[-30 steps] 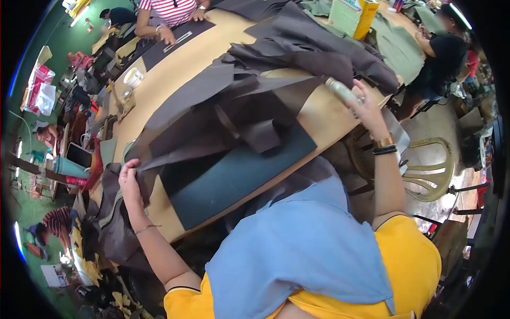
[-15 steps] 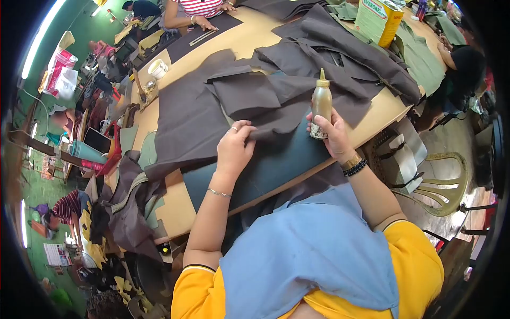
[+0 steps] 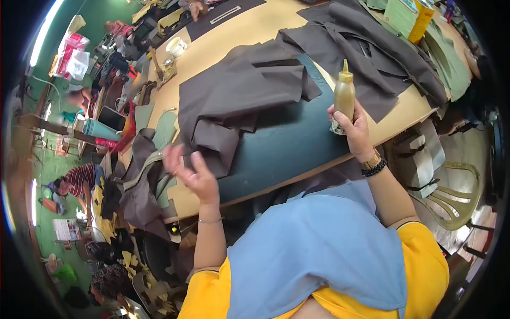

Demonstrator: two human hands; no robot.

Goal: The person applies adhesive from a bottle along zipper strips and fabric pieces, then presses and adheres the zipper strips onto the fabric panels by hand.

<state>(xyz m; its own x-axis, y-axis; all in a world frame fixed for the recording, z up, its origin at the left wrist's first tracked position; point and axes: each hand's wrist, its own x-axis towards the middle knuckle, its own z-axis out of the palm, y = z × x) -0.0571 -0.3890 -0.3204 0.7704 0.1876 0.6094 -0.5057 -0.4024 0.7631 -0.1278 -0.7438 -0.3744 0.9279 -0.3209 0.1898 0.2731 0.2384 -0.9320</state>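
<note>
A slim squeeze bottle (image 3: pixel 345 98) with a pointed nozzle is held upright by the right hand (image 3: pixel 355 128) above the right end of the dark mat (image 3: pixel 297 143), its lower part wrapped by fingers and thumb. It can be judged light and slightly yielding, perhaps slippery along its smooth wall; it is best gripped low, so that the nozzle is left clear. The left hand (image 3: pixel 195 174) is held spread, apparently with nothing in it, beside the near folds of the brown sheets (image 3: pixel 244 87); as its fingers are blurred, whether the material is touched cannot be told. These sheets are laid folded and rumpled across the mat on the table (image 3: pixel 409 103), and much of the mat is covered by them. They look thin and limp, best taken by a free edge. More dark material (image 3: pixel 366 58) is heaped beyond the bottle, near a tin can (image 3: pixel 404 18). A loose bundle (image 3: pixel 141 204) is draped at the table's left corner; a white tub (image 3: pixel 176 47) is set farther back.
</note>
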